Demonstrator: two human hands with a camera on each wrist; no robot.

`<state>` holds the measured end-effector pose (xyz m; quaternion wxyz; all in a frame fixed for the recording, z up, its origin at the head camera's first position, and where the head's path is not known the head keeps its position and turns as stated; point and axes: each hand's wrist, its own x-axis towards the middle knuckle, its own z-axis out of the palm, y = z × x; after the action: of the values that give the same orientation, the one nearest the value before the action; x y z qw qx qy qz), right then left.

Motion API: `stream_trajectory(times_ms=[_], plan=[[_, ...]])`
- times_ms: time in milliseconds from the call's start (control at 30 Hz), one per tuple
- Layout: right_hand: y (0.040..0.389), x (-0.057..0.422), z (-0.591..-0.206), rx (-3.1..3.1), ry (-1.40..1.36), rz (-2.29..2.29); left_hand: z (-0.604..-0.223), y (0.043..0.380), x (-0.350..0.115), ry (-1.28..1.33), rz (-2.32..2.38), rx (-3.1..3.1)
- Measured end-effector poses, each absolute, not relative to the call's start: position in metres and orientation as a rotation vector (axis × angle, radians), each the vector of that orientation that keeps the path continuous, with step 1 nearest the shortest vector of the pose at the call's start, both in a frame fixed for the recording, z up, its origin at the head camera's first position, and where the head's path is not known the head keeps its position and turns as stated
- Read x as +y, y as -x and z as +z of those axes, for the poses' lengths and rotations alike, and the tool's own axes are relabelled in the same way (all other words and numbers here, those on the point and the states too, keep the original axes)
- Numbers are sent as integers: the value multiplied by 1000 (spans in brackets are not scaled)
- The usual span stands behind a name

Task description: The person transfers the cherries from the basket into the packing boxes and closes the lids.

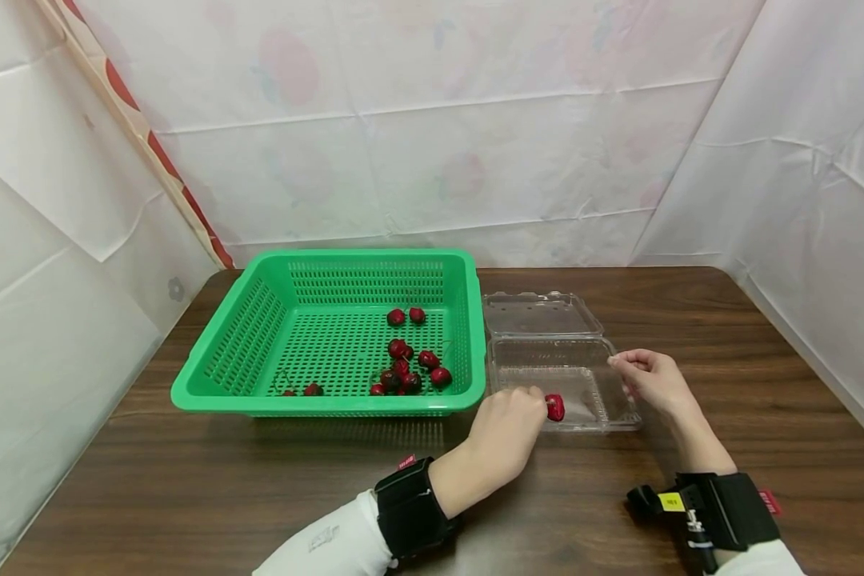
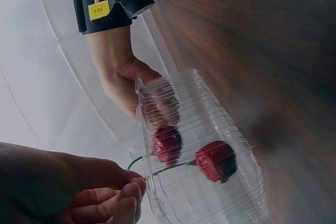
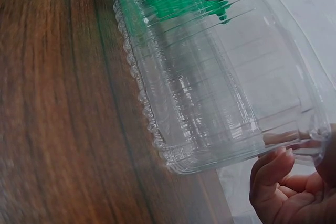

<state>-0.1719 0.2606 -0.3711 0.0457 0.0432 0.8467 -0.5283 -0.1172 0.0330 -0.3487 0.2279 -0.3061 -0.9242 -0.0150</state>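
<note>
Looks like a curtained-off booth, w/ pale sheets (image 1: pixel 403 160) round a wood-look tbl (image 1: pixel 209 496).

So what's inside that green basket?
Dark red cherries, some with stems, lie in the green basket: most toward its right side, a couple near the front left. Its near rim partly covers the closest cherries, so anything low behind it can't be seen.

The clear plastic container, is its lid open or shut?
Open: in the head view, the lid lies folded back behind the container, not over it.
</note>
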Motion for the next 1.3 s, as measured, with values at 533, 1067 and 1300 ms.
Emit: stream_trajectory(times_ms=[533,1067,1300], plan=[[172,261,-373,2579,-126,-1616,-346,124,46,814,39,-2619],[174,261,-374,2562,-100,-1632,-352,132,49,832,93,-2589],[173,262,-373,2591,-107,-1593,-346,126,46,866,75,-2511]])
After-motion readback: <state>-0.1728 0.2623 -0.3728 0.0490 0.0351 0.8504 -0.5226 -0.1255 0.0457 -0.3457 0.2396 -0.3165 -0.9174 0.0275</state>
